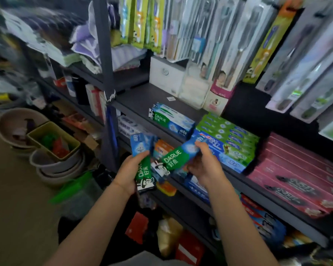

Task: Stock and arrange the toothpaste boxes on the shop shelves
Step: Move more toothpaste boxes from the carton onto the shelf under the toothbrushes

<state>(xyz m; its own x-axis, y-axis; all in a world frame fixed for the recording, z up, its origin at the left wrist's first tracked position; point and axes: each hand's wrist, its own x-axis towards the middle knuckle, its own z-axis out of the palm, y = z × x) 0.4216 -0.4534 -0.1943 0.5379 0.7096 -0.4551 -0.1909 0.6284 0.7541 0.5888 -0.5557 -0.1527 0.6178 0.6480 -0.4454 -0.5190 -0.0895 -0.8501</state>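
Left hand (130, 172) grips an upright DARLIE box (143, 162); right hand (205, 166) holds a tilted DARLIE box (176, 159) before the dark shelf (142, 98). Shelved DARLIE stack (171, 120) beside; basins (17, 123) on floor.

Packaged toothbrushes in clear blister cards (210, 35) are hanging above the shelving. Stacked round grey plastic basins (60, 167) are sitting on the floor, a square olive-green plastic tub (46, 131) resting inside them. Folded purple and white cloths (88, 43) are lying on an upper shelf.
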